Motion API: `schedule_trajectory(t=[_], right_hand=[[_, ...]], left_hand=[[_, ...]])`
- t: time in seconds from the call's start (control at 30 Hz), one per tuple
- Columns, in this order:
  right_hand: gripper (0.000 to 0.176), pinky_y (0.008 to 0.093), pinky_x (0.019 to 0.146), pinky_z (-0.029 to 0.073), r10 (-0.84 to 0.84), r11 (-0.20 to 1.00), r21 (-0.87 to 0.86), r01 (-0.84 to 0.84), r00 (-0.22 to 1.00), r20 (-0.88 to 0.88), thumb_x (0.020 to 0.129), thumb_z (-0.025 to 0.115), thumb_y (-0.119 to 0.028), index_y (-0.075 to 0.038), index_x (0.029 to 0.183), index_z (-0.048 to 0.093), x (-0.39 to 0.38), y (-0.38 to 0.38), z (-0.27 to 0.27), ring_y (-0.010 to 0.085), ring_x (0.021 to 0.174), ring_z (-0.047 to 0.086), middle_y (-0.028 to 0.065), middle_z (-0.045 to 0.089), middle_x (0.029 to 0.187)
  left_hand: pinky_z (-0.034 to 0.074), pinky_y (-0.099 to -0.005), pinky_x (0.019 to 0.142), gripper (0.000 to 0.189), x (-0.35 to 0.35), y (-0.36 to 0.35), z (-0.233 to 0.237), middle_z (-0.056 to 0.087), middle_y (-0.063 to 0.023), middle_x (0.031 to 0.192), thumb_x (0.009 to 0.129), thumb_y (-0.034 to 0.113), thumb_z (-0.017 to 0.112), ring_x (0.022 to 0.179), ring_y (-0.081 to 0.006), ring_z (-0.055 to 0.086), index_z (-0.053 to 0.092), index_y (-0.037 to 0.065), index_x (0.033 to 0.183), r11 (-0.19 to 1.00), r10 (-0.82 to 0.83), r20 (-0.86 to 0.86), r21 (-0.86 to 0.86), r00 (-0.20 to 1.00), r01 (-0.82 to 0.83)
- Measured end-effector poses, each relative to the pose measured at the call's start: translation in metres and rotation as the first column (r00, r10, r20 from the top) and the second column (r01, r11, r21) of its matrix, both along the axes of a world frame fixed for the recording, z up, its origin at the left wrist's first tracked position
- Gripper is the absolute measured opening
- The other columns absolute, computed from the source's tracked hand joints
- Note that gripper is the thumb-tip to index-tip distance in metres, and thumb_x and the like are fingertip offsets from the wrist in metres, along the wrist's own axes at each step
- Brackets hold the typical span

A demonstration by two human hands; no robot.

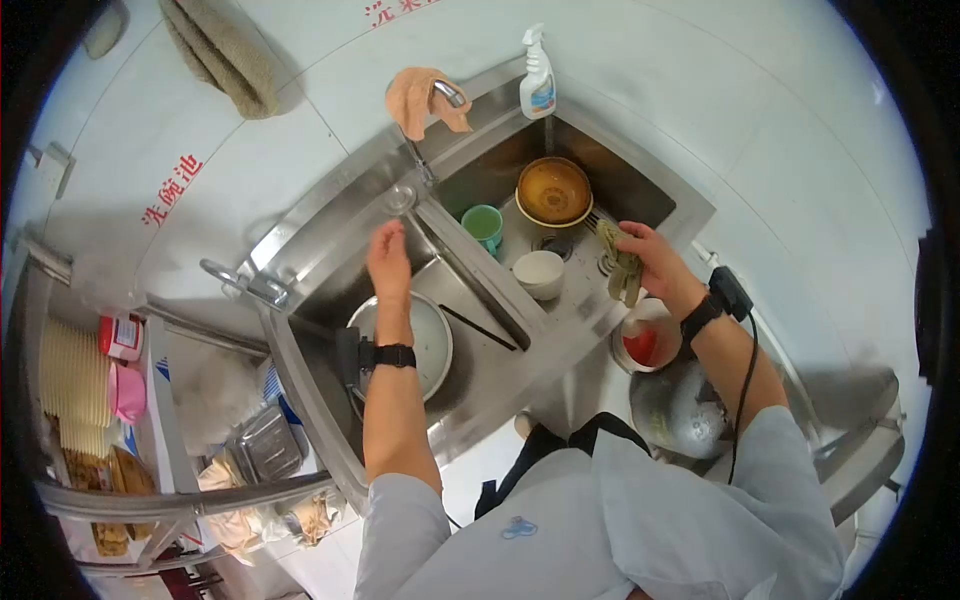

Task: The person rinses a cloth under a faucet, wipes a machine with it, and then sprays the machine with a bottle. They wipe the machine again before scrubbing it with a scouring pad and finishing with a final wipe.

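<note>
The right hand (pixel 655 262) grips the cloth (pixel 622 272) near the sink's (pixel 590 345) front edge, while the left hand's (pixel 390 265) grip is unclear; likely light, limp and slippery if wet, the cloth is best held by its bunched upper part.
</note>
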State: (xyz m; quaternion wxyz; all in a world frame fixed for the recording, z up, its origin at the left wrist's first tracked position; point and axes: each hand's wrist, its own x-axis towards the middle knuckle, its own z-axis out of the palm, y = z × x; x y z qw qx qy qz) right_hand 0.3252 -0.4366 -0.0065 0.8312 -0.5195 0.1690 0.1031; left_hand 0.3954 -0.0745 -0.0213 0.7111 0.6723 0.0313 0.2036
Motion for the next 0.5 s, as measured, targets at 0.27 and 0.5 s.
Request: schedule_trajectory(t=[0.27,0.5], right_hand=[[0.035,0.0325,0.073,0.046,0.096,0.992,0.085,-0.090,0.993,-0.063,0.077,0.049,0.003,-0.004,0.111,0.043,0.070,-0.010,-0.052,0.0173,0.084,0.053,0.0064,0.052,0.097],[0.029,0.0312,0.073,0.048,0.235,0.963,0.141,-0.228,0.972,-0.034,0.087,0.040,-0.006,-0.004,0.116,0.041,0.108,-0.037,-0.043,0.0176,0.084,0.056,0.0077,0.053,0.101]], left_hand=[[0.037,-0.0272,0.084,0.025,0.102,-0.032,-0.021,0.057,-0.0100,0.102,0.081,0.007,0.047,0.095,-0.0175,0.052,0.054,0.000,0.104,0.962,-0.022,-0.220,0.261,0.975,0.080],[0.037,-0.0338,0.088,0.035,0.195,-0.024,-0.077,0.052,-0.0191,0.106,0.075,0.014,0.055,0.101,-0.0305,0.048,0.053,0.006,0.109,0.694,-0.008,-0.118,0.715,0.993,0.090]])
